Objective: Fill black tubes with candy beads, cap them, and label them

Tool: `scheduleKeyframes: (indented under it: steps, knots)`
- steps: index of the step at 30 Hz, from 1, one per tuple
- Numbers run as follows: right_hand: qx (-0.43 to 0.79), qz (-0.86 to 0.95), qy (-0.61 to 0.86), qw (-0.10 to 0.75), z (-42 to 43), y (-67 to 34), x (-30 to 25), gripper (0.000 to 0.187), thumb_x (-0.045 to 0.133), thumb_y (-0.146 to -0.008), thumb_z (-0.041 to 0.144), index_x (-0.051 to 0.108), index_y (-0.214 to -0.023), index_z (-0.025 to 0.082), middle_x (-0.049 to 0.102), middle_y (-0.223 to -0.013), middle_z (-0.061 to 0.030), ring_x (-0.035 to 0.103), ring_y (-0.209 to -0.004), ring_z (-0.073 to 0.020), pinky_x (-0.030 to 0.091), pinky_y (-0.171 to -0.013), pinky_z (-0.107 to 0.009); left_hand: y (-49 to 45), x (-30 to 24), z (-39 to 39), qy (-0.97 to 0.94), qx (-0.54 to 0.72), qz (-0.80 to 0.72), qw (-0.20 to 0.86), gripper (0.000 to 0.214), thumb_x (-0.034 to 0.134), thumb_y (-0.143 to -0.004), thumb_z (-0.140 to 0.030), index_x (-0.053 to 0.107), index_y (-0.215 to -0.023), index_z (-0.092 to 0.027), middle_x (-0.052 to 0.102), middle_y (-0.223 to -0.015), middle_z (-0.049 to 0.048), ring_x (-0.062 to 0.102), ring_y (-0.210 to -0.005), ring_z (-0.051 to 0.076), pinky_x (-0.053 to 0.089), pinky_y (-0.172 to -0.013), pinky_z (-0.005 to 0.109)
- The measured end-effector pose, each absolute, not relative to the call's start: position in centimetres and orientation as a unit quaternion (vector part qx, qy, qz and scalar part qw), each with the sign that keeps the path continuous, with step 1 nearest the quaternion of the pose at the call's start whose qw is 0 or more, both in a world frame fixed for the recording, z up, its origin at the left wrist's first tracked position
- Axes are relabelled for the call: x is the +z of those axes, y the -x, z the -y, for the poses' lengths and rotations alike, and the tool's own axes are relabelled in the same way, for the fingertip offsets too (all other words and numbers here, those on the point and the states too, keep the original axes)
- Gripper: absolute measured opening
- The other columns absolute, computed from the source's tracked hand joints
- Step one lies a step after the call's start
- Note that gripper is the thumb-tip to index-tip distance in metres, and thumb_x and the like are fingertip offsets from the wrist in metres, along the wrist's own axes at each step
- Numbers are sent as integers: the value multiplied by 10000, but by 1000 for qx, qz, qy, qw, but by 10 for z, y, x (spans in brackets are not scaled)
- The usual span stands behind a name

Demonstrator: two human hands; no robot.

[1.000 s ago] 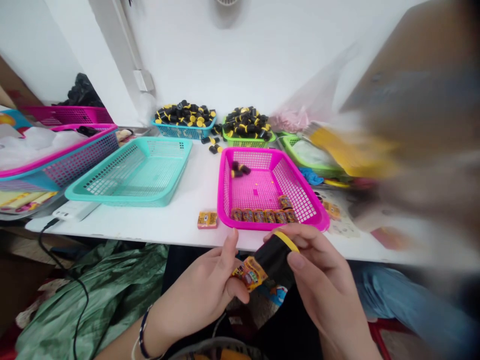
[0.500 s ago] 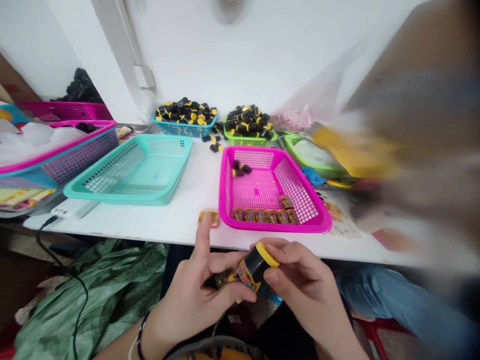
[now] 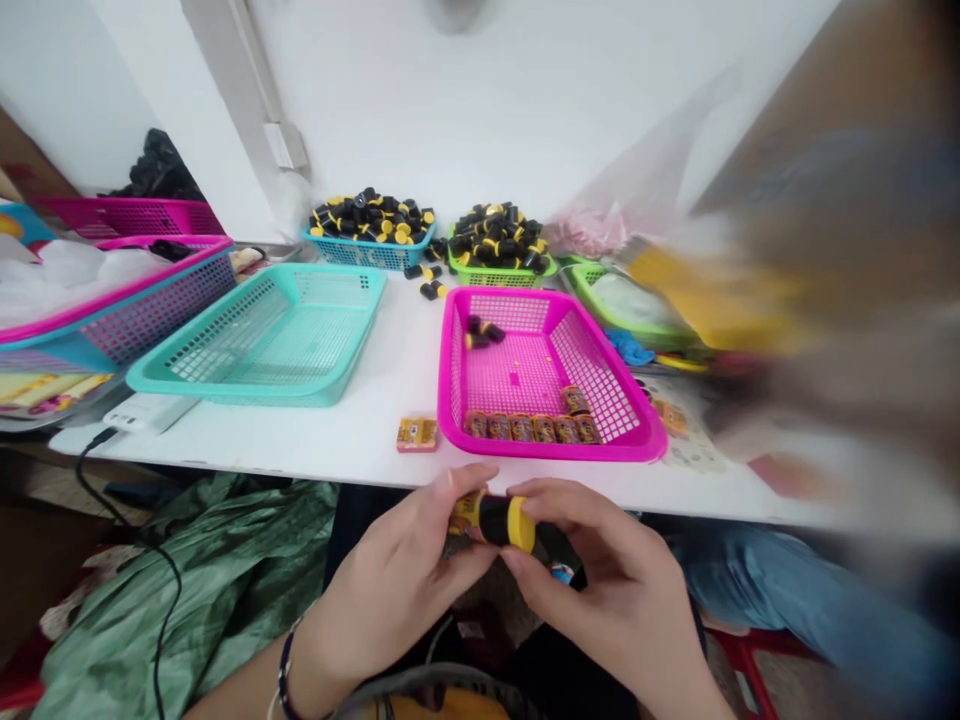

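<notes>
Both hands hold a small black cylinder with a yellow cap (image 3: 498, 522), just below the table's front edge. A colourful printed label wraps its left end. My left hand (image 3: 394, 565) grips the labelled end, and my right hand (image 3: 604, 570) pinches the capped end. Beyond them, a magenta plastic basket (image 3: 450, 390) holds a row of several labelled cylinders (image 3: 525, 428) along its near side. A few loose black-and-yellow pieces (image 3: 480, 332) lie at its far left corner. A small orange-yellow packet (image 3: 417, 434) lies on the white table left of the basket.
A teal basket (image 3: 330, 268) stands left of the magenta one. Behind are a blue basket (image 3: 367, 258) and a green basket (image 3: 499, 279), both heaped with black-and-yellow pieces. A green plastic bag (image 3: 187, 580) lies below the table at left. A blurred object blocks the right side.
The cylinder has turned from a rising tilt to nearly level, with its yellow cap facing right. It has moved slightly up and left, and both hands have shifted with it.
</notes>
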State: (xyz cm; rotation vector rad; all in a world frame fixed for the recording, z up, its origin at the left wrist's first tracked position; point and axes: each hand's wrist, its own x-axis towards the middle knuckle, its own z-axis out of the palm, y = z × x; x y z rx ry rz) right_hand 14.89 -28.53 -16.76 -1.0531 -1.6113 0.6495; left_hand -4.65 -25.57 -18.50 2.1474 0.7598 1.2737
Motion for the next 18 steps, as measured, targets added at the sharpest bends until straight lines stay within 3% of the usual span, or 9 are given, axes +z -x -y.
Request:
scheduleKeyframes:
  steps: [4, 9, 11, 14, 16, 18]
  knots:
    - [289, 664, 454, 520, 289, -150, -166, 472, 726, -766, 82, 631, -1175, 300, 734, -1002, -10, 713, -817, -143, 607, -752, -227, 50, -184, 260, -760, 477, -294, 331, 499, 691, -865, -137, 557, -1318, -296, 695, -1199, 63, 693, -1055, 192, 586, -933, 290]
    - [390, 628, 392, 547, 291, -151, -163, 459, 725, -749, 41, 671, -1133, 287, 713, -1057, -49, 718, -923, -194, 623, -763, -272, 54, -186, 263, -723, 526, -260, 365, 693, 805, -763, -153, 505, -1355, -351, 705, -1171, 38, 713, -1012, 205, 631, -856, 310]
    - [422, 617, 380, 545, 291, -151, -164, 449, 736, -754, 47, 683, -1124, 295, 705, -1045, -46, 717, -911, -190, 625, -755, -277, 54, -186, 265, -724, 513, -254, 385, 598, 752, -816, -147, 541, -1340, -344, 701, -1188, 45, 709, -1030, 217, 633, -861, 318]
    - [467, 593, 377, 537, 289, -150, -165, 398, 759, -772, 102, 696, -1107, 308, 716, -920, -17, 716, -793, -162, 625, -711, -273, 52, -185, 268, -707, 479, -246, 459, 372, 606, -937, -298, 596, -1305, -354, 689, -1208, 51, 710, -1025, 234, 638, -853, 346]
    - [463, 586, 392, 537, 288, -149, -165, 338, 768, -782, 144, 712, -1074, 303, 713, -853, -6, 705, -718, -147, 622, -678, -266, 50, -185, 269, -684, 473, -246, 499, 354, 552, -958, -373, 589, -1310, -374, 680, -1225, 53, 709, -1033, 241, 637, -856, 362]
    - [429, 601, 407, 537, 288, -149, -165, 323, 771, -786, 165, 718, -1070, 308, 711, -858, -8, 702, -709, -146, 619, -663, -259, 47, -185, 268, -690, 483, -261, 471, 394, 619, -929, -289, 581, -1311, -378, 691, -1203, 44, 709, -1037, 225, 630, -867, 330]
